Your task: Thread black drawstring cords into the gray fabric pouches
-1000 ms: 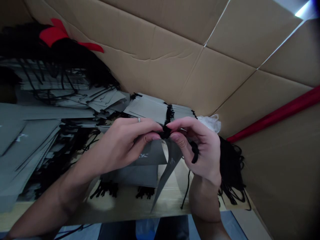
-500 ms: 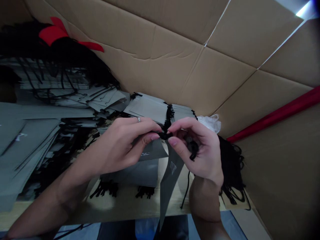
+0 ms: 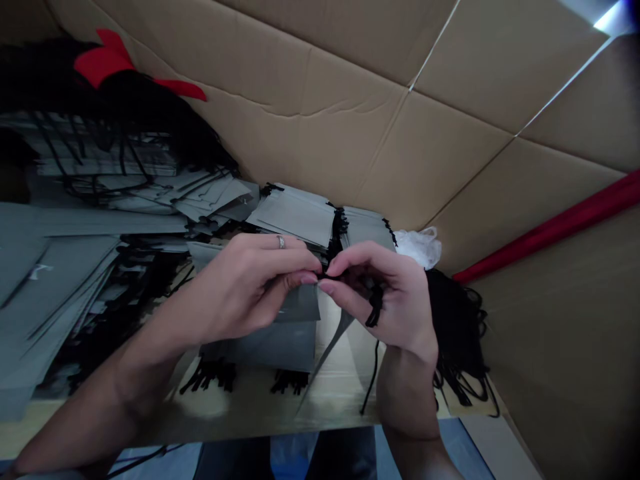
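Left hand (image 3: 255, 287) and right hand (image 3: 403, 300): tight pinch grips, both on thin black cord (image 3: 330, 276), bridging the small gap between. Thin grey sheet (image 3: 336, 337) just below. Underneath, pale smooth tabletop (image 3: 220, 419); farther, flat grey rectangular stacks (image 3: 295, 215), creased brown cardboard panels (image 3: 325, 100).

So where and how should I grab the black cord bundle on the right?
Probably grip the bundle across its thick middle, coming from above and its right side: the right hand overlaps its left edge in this view, and the loops at its near end splay loose, so pulling those could tangle it.
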`<state>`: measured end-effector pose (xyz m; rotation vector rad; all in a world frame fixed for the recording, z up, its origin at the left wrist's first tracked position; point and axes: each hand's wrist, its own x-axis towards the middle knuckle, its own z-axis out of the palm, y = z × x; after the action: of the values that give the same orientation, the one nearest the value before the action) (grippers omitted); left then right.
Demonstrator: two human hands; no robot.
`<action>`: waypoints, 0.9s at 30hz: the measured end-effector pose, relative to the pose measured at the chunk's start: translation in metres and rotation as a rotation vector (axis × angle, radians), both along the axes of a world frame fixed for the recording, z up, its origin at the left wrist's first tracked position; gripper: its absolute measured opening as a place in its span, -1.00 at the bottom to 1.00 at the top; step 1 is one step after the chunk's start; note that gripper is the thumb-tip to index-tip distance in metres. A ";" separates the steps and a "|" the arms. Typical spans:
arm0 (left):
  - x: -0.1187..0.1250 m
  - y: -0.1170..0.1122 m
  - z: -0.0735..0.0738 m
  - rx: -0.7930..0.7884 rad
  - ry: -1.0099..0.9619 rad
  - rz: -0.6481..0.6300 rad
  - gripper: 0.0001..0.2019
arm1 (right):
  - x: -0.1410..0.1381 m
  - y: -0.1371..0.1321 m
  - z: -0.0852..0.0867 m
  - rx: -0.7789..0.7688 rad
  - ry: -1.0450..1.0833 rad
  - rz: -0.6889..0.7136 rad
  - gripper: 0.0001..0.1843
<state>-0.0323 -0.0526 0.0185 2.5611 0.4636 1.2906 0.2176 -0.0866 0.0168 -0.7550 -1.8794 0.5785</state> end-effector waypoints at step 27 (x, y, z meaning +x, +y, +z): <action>-0.004 -0.004 0.004 0.006 0.018 0.057 -0.85 | 0.003 -0.005 0.007 0.063 0.016 -0.014 -0.79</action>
<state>-0.0367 -0.0566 0.0222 2.5836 0.5408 1.2909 0.2208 -0.0912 0.0242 -0.7199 -1.8675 0.5131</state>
